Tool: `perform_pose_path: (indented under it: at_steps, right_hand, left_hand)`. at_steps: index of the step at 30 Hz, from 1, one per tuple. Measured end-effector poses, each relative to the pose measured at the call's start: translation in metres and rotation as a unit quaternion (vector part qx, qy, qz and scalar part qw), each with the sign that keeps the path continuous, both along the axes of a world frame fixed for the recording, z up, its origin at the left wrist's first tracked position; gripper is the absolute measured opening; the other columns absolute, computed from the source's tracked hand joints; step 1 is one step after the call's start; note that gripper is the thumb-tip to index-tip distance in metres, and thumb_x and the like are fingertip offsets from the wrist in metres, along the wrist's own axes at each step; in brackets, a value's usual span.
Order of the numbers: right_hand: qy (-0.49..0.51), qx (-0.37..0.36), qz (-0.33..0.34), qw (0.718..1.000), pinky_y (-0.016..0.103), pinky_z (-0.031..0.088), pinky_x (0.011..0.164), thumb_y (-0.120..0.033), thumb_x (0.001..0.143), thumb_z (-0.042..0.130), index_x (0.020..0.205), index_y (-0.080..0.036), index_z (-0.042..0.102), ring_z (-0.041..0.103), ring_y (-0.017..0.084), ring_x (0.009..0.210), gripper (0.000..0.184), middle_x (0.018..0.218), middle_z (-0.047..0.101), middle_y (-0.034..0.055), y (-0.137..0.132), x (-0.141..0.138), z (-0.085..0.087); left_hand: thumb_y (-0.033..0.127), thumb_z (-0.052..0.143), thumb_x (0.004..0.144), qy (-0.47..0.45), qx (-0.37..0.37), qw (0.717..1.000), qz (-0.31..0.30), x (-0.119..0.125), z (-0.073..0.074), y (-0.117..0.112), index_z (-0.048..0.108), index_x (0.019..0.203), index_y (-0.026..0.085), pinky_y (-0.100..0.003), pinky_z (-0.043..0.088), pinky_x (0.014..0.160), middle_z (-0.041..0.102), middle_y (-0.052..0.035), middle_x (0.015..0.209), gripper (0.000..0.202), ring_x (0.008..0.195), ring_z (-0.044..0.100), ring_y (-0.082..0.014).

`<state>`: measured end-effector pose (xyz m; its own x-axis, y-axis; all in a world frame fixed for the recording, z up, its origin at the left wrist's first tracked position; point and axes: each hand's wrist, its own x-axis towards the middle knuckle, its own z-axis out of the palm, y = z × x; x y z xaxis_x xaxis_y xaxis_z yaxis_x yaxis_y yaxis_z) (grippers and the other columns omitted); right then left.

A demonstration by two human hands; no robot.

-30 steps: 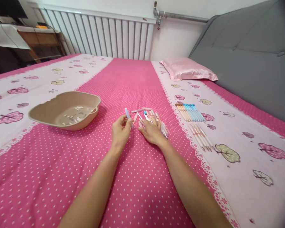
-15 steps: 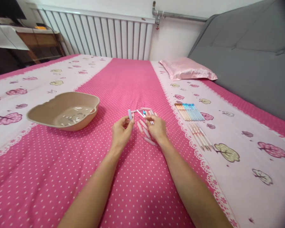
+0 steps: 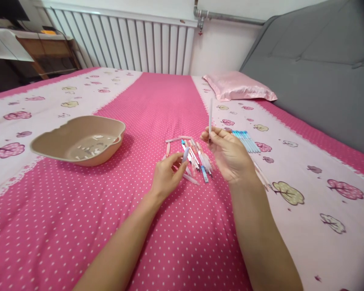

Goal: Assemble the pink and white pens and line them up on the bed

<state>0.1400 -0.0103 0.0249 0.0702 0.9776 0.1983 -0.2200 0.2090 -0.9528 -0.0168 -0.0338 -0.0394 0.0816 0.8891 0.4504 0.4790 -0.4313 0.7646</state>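
My right hand [image 3: 229,155] is raised above the bed and pinches a thin white pen refill [image 3: 210,117] that points upward. My left hand [image 3: 166,178] rests low on the pink dotted bedspread and holds a small pale blue pen cap [image 3: 186,154] between thumb and fingers. Between and just beyond the hands lies a loose pile of pens [image 3: 194,157] in pink, white and blue.
A tan shallow basin [image 3: 48,142] with several small white pieces stands to the left. Sorted rows of blue pens [image 3: 245,140] lie to the right, partly behind my right hand. A pink pillow [image 3: 238,85], a grey headboard [image 3: 315,68] and a radiator [image 3: 124,40] are farther off.
My right hand has lifted off the pile, moved right and now holds a refill upright. My left hand has shifted right and lower with the cap.
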Motion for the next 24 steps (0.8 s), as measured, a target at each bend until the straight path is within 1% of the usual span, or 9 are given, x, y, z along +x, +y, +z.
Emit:
perform_pose_path:
  at_steps: [3, 6, 9, 13, 19, 24]
  right_hand:
    - [0.001, 0.0, 0.014, 1.0, 0.032, 0.046, 0.092, -0.019, 0.084, 0.05, 0.082, -0.021, 0.054, 0.064, 0.013, 0.091, 0.005, 0.084, 0.066, 0.001, -0.011, -0.004, 0.009]
    - [-0.027, 0.004, 0.03, 0.999, 0.035, 0.045, 0.093, -0.02, 0.087, 0.047, 0.083, -0.022, 0.049, 0.063, 0.015, 0.096, 0.005, 0.084, 0.069, 0.0016, -0.017, -0.011, 0.012]
    - [-0.061, 0.007, 0.045, 0.997, 0.038, 0.044, 0.093, -0.02, 0.088, 0.044, 0.085, -0.022, 0.045, 0.063, 0.017, 0.1, 0.004, 0.082, 0.071, 0.0018, -0.018, -0.016, 0.009]
    - [-0.089, 0.018, 0.052, 0.995, 0.038, 0.044, 0.092, -0.022, 0.089, 0.043, 0.087, -0.022, 0.043, 0.063, 0.017, 0.101, 0.002, 0.085, 0.072, 0.0027, -0.017, -0.019, 0.005]
    - [-0.091, 0.042, 0.046, 0.994, 0.036, 0.043, 0.092, -0.019, 0.089, 0.042, 0.087, -0.022, 0.043, 0.065, 0.016, 0.098, 0.005, 0.083, 0.072, 0.0016, -0.015, -0.02, 0.002]
    - [-0.097, 0.031, 0.062, 0.993, 0.036, 0.044, 0.091, -0.019, 0.089, 0.045, 0.085, -0.022, 0.043, 0.064, 0.016, 0.097, 0.005, 0.086, 0.071, 0.0021, -0.014, -0.02, -0.001]
  left_hand:
    - [0.031, 0.055, 0.084, 0.019, 0.015, 1.0, -0.014, 0.0, 0.001, -0.001, 0.064, 0.097, 0.017, -0.025, 0.047, 0.062, 0.069, -0.004, 0.079, 0.022, 0.064, 0.061, -0.0132]
    - [0.03, 0.054, 0.085, 0.031, 0.021, 0.999, -0.019, 0.0, 0.001, -0.001, 0.064, 0.099, 0.015, -0.026, 0.046, 0.062, 0.068, -0.0042, 0.076, 0.023, 0.064, 0.06, -0.0136]
    - [0.031, 0.054, 0.085, 0.039, 0.027, 0.999, -0.022, -0.001, 0.001, -0.001, 0.064, 0.099, 0.017, -0.026, 0.046, 0.062, 0.068, -0.0032, 0.075, 0.022, 0.063, 0.06, -0.013]
    - [0.031, 0.053, 0.085, 0.037, 0.03, 0.999, -0.025, -0.001, 0.002, -0.001, 0.063, 0.099, 0.018, -0.025, 0.047, 0.062, 0.069, -0.0026, 0.076, 0.021, 0.064, 0.061, -0.013]
    - [0.03, 0.053, 0.085, 0.039, 0.031, 0.998, -0.027, 0.0, 0.002, -0.002, 0.063, 0.098, 0.018, -0.026, 0.047, 0.062, 0.068, -0.0029, 0.075, 0.021, 0.064, 0.06, -0.0133]
    - [0.03, 0.053, 0.085, 0.032, 0.03, 0.999, -0.03, 0.0, 0.002, -0.002, 0.063, 0.1, 0.017, -0.026, 0.047, 0.063, 0.068, -0.0031, 0.075, 0.022, 0.065, 0.061, -0.0138]
